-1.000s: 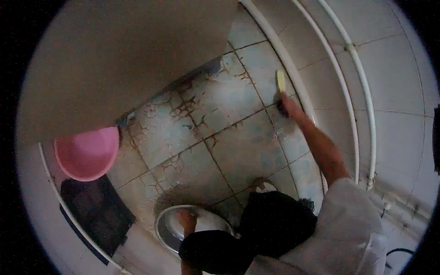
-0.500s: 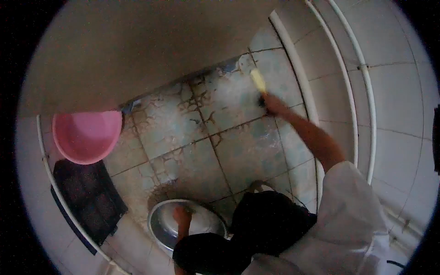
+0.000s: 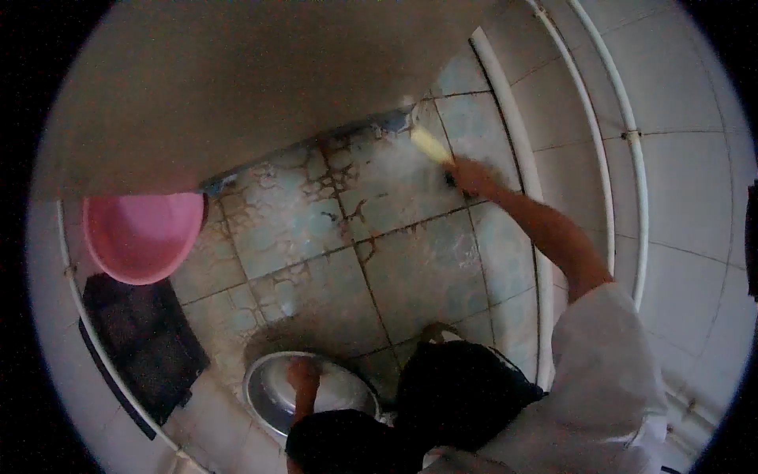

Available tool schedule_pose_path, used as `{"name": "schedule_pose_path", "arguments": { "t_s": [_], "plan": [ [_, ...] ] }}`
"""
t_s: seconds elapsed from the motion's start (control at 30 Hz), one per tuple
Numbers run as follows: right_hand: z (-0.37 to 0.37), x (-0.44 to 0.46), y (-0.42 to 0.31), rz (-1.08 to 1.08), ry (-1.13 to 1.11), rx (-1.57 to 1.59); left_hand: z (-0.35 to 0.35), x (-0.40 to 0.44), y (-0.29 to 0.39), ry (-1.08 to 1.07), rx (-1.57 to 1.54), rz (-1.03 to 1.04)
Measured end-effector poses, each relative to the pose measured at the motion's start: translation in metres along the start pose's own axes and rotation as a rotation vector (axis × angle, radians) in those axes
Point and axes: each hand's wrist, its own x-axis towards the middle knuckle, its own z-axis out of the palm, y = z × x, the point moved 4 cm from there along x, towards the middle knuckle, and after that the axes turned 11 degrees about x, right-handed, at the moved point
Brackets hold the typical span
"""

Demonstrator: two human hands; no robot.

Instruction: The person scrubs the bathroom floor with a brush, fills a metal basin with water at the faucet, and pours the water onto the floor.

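Note:
My right hand (image 3: 472, 178) reaches out over the tiled floor (image 3: 418, 261), its fingers wrapped round a yellow brush (image 3: 431, 145). The brush slants toward the low edge of the brown panel, and its working face is hard to make out. My left hand (image 3: 302, 374) is over the inside of a round metal basin (image 3: 268, 403) beside my knee. Its fingers are too blurred and dim to show whether they hold anything. Brown grime and cracked-looking patches mark the floor tiles near the panel.
A large brown panel (image 3: 260, 87) overhangs the far floor. At left, a pink basin (image 3: 146, 237) stands beside a black grate-like mat (image 3: 146, 340). White pipes (image 3: 624, 103) run along the tiled wall at right; another pipe (image 3: 110, 355) curves along the left.
The brush has tilted and its far end has swung left, closer to the panel's edge. My left hand stays at the metal basin. The whole view has shifted slightly.

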Motion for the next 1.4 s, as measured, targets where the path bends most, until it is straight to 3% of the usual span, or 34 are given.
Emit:
{"name": "schedule_pose_path", "arguments": {
  "t_s": [0.07,0.1,0.17,0.2,0.27,0.33,0.37,0.4,0.47,0.5,0.53,0.57,0.63,0.7,0.77,0.8,0.87,0.93,1.0,1.1,1.17,1.23,1.3,1.37,1.4],
  "plan": [
    [-0.019,-0.048,-0.017,-0.001,-0.125,-0.023,0.016,-0.002,-0.006,0.062,0.023,-0.032],
    [-0.040,-0.045,-0.020,-0.069,0.093,-0.128,0.028,-0.002,-0.009,0.058,-0.049,0.006],
    [-0.090,-0.019,-0.028,0.033,0.187,-0.009,0.018,-0.004,-0.008,0.045,-0.111,0.039],
    [-0.125,0.021,-0.033,0.192,0.061,0.197,-0.023,-0.004,0.000,-0.098,-0.142,-0.042],
    [-0.127,0.062,-0.033,0.175,0.073,0.341,-0.040,-0.007,0.007,-0.243,-0.172,-0.127],
    [-0.099,0.063,-0.039,0.248,-0.003,0.323,-0.034,-0.010,-0.001,0.083,-0.089,-0.015],
    [-0.078,0.053,-0.041,0.326,-0.080,0.246,-0.024,-0.010,-0.005,0.132,-0.072,-0.002],
    [-0.066,0.024,-0.042,0.140,0.131,0.138,-0.002,-0.005,-0.008,0.079,-0.072,-0.028],
    [-0.065,-0.021,-0.038,-0.100,0.139,-0.080,0.040,0.001,-0.019,-0.036,-0.083,-0.088],
    [-0.067,-0.032,-0.034,-0.154,-0.064,-0.186,0.033,0.002,-0.016,-0.005,-0.050,-0.057],
    [-0.076,-0.026,-0.023,-0.168,-0.075,-0.188,0.001,-0.004,-0.001,0.158,0.056,0.066],
    [-0.087,-0.007,0.001,0.175,-0.068,0.102,-0.002,-0.006,0.004,0.146,0.053,0.046],
    [-0.055,0.008,-0.002,0.493,-0.082,0.381,-0.014,-0.010,0.004,0.348,0.012,0.021],
    [-0.002,-0.016,-0.037,0.005,0.171,-0.233,-0.044,-0.002,0.010,0.269,-0.092,-0.007],
    [0.020,-0.028,-0.111,-0.020,0.115,0.117,-0.045,0.001,0.006,0.196,-0.196,-0.023],
    [0.047,-0.003,-0.131,-0.241,0.331,0.004,-0.031,0.006,0.005,0.122,-0.247,-0.089],
    [0.053,0.035,-0.232,-0.134,0.103,0.209,-0.031,0.012,0.000,0.063,-0.302,-0.157],
    [0.065,0.032,-0.274,-0.037,-0.013,0.345,-0.070,0.005,0.010,0.089,-0.164,-0.064],
    [0.056,-0.020,-0.319,-0.395,-0.098,0.066,-0.066,0.006,0.014,0.123,-0.173,-0.087],
    [0.046,-0.024,-0.218,-0.358,-0.022,-0.031,-0.068,0.013,0.014,0.083,-0.241,-0.107],
    [0.007,-0.001,-0.168,-0.097,0.037,0.025,-0.047,0.011,0.014,0.009,-0.316,-0.124],
    [0.013,0.025,-0.166,0.178,0.014,0.139,-0.018,0.018,0.016,0.149,-0.128,-0.125],
    [0.074,0.053,-0.222,-0.160,-0.054,-0.122,-0.003,0.018,0.015,0.214,-0.113,-0.130],
    [0.057,0.010,-0.258,-0.249,-0.077,-0.138,-0.005,0.016,0.014,0.280,-0.089,-0.126],
    [0.043,-0.015,-0.276,-0.345,-0.100,-0.147,-0.011,0.015,0.017,0.190,-0.072,-0.099]
  ]
}}
